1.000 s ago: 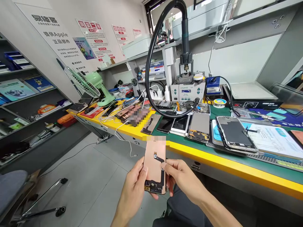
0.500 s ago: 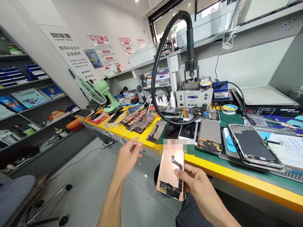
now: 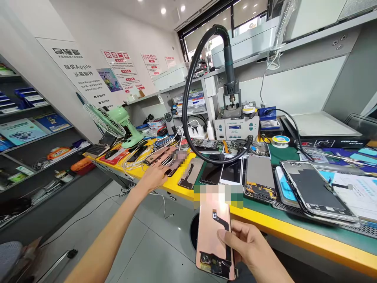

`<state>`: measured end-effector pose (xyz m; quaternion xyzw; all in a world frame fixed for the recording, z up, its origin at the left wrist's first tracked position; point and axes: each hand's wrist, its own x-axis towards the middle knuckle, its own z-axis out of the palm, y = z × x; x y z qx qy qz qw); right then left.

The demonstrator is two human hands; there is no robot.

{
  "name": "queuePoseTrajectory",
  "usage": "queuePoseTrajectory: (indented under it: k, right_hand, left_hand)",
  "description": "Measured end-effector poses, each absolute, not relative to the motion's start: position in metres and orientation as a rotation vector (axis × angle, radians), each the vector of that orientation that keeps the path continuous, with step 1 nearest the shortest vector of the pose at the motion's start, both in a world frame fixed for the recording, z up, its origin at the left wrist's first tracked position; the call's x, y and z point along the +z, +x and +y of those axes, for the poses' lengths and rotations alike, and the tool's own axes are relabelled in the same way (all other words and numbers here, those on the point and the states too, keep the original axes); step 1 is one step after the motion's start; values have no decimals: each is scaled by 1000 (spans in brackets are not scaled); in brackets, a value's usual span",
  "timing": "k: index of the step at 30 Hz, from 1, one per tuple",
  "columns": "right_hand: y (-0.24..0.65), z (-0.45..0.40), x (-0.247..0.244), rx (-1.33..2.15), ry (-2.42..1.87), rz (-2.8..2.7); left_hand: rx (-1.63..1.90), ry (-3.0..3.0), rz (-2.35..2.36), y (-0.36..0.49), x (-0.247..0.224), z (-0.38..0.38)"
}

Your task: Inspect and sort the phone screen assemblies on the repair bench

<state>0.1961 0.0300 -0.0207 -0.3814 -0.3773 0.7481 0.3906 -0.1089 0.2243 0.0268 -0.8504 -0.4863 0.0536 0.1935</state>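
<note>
My right hand [image 3: 250, 245] grips a phone screen [image 3: 209, 232] by its right edge, thumb on the face turned toward me. That face is copper-coloured, with a black flex cable and dark parts at the lower end; its top is blurred out. My left hand [image 3: 153, 177] is stretched out to the yellow front edge of the bench, fingers extended over a group of copper-backed phone screens [image 3: 165, 154]. Whether the fingertips touch them I cannot tell. Just right of that hand lies a grey-backed screen [image 3: 191, 173].
A dark screen [image 3: 211, 169], a white-framed phone [image 3: 232, 171] and a grey panel [image 3: 259, 177] lie along the bench [image 3: 294, 222]. A black hose [image 3: 186, 98] arches from a soldering station [image 3: 235, 127]. A green fan [image 3: 129, 125] stands left. A dark bin [image 3: 193, 232] sits below.
My left hand has moved forward from the air before the bench to the copper-backed screens. My right hand still holds its phone screen, now slightly lower in view. The camera view has shifted.
</note>
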Motion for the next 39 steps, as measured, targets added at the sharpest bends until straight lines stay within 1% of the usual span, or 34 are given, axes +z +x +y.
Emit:
queuePoseTrajectory:
  k: [3,9,12,17,24,27,30,34,37,39]
  right_hand:
    - [195,30,-19,1933,-948,-947]
    - [192,28,-21,1907,-962,-929]
    - [192,28,-21,1919,-949,-934]
    - [192,25,-18,1893,-912,-957]
    - [193,23,-19,1913,-915,-948]
    - [194,23,-19,1920,-890,-951]
    - [194,22,-19,1910,-894,-946]
    - [193,22,-20,1881,-876,-953]
    - [194,21,-20,1869,-870,-956]
    - [196,20,-20,1863,-872,-948]
  left_hand:
    - [115,-2362,-1384,-114,22,226]
    - [-128,-2255,-1616,-121,9,227]
    - [-76,-2299,-1577,-121,10,226]
    - [43,-2243,-1365,-114,14,227]
    - [66,-2156,-1284,-117,10,228]
    - [19,-2122,-1284,-118,6,228]
    - [-101,-2075,-1369,-117,2,229]
    - [-367,-1990,-1673,-115,1,230]
    - [-688,-1992,-1905,-115,4,227]
    - [-1010,-2024,-2041,-116,7,222]
